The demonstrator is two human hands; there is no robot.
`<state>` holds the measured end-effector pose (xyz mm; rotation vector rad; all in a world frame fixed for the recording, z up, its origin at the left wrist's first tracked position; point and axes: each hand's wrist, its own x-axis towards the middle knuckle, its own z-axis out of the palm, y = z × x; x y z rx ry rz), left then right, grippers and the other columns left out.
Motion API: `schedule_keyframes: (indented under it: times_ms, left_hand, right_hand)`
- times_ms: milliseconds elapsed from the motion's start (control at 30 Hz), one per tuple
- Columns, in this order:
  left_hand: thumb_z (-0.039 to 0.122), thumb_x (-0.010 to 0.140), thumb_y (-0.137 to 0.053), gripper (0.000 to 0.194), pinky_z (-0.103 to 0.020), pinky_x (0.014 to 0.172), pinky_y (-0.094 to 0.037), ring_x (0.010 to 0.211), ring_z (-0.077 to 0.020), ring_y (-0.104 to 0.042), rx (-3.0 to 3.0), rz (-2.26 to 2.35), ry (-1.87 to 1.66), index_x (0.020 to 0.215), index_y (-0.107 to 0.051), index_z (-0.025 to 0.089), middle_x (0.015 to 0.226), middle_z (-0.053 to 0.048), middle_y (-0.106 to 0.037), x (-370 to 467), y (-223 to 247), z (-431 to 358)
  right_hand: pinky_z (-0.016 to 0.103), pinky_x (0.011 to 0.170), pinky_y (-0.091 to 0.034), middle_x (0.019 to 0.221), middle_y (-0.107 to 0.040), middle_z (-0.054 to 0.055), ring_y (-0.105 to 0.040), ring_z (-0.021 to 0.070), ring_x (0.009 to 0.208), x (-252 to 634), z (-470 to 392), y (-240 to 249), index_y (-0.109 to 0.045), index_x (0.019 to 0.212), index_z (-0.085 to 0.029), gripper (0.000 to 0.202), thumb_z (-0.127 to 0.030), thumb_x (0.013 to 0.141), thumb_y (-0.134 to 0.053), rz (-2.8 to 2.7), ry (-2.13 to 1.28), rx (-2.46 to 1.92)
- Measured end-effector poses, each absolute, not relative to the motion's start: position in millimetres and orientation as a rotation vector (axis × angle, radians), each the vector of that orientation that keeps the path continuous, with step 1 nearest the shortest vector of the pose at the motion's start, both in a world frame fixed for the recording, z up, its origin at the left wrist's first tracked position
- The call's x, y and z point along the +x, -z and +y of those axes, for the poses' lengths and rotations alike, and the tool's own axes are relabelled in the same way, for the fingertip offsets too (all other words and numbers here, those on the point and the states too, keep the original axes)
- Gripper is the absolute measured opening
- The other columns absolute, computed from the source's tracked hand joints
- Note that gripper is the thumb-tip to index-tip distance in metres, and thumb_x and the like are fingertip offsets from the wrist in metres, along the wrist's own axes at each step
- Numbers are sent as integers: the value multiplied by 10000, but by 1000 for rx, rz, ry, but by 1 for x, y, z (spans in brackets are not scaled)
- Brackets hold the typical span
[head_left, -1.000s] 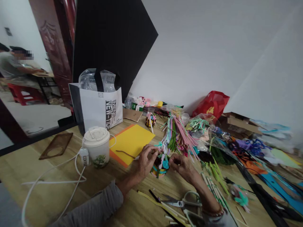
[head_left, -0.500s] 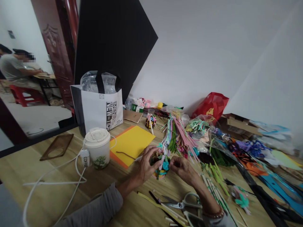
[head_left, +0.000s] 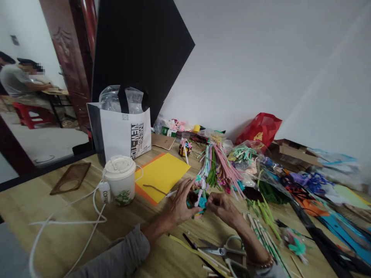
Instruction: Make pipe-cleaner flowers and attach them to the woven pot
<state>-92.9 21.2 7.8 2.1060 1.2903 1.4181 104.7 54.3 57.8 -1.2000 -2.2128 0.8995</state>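
Our left hand (head_left: 183, 204), the nearer, gripped the flowered piece (head_left: 202, 202) between thumb and fingers, its pale strip (head_left: 199, 197) nearly upright. It lay just left of our right hand (head_left: 223, 207), fingers curled; we couldn't tell whether they pinched anything.

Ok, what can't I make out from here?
Head view: left side of the flowered piece, covered by the left hand.
Head view: anything the right hand may pinch, hidden by its curled fingers.
Head view: contents of the white cup, under its lid.
Head view: smallest print on the white bag, too tiny.
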Motion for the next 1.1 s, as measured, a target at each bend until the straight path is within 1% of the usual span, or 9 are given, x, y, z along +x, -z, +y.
schedule_keyframes:
  times_ms: [100,233,400,500,700,900,1000,1100]
  left_hand:
    - [415,699,-747,918,-488,1121,-298,1359,-312,-310,2104,1300,-1431,1456,-256,244,1439,-127,-362,-93,-8,21]
    - [414,710,-734,899,-498,1121,-292,1358,-318,-310,2097,1296,-1428,1455,-260,246,1440,-128,-363,-93,-7,22]
    - [396,711,-732,894,-499,1115,-305,1352,-315,-320,2097,1311,-1421,1454,-257,248,1440,-126,-363,-93,-5,22]
    - [403,716,-726,883,-498,1114,-306,1350,-316,-326,2100,1310,-1421,1450,-263,240,1437,-132,-367,-93,-6,22]
    - [442,713,-733,889,-493,1120,-297,1347,-314,-324,2108,1306,-1426,1444,-274,229,1429,-135,-374,-93,-9,21]
    - [419,723,-726,865,-497,1116,-305,1347,-312,-326,2098,1295,-1431,1440,-282,231,1421,-131,-377,-93,-10,21]
    - [413,715,-737,875,-496,1115,-307,1342,-314,-333,2095,1293,-1438,1440,-281,233,1421,-135,-379,-93,-8,22]
    - [407,712,-742,875,-497,1111,-313,1341,-313,-335,2099,1298,-1430,1436,-283,233,1419,-136,-383,-93,-8,22]
  right_hand:
    - [225,498,-313,545,-538,-29,-466,119,511,102,53,-55,-563,629,-190,143,-248,758,-539,-2227,-838,-1210]
    - [234,510,-300,563,-529,-31,-461,119,519,104,54,-58,-561,658,-188,131,-255,770,-550,-2261,-738,-1226]
    - [233,514,-337,587,-514,-31,-459,119,536,113,56,-69,-547,701,-187,208,-360,817,-540,-2229,-1026,-1093]
    - [236,523,-362,594,-513,-28,-478,126,548,116,57,-73,-540,722,-190,232,-393,833,-520,-2185,-1030,-1094]
    - [245,588,-405,710,-605,7,-552,154,661,108,51,-73,-584,793,-194,126,-305,833,-541,-2244,-799,-1035]
    - [265,627,-440,723,-640,17,-592,179,678,100,48,-61,-580,825,-212,52,-259,818,-559,-2255,-650,-1092]
    - [263,638,-439,736,-635,18,-581,173,682,101,49,-62,-581,796,-205,76,-243,834,-527,-2270,-664,-1062]
    - [258,632,-428,744,-624,15,-567,166,682,104,50,-66,-596,789,-193,141,-276,863,-508,-2298,-714,-1032]
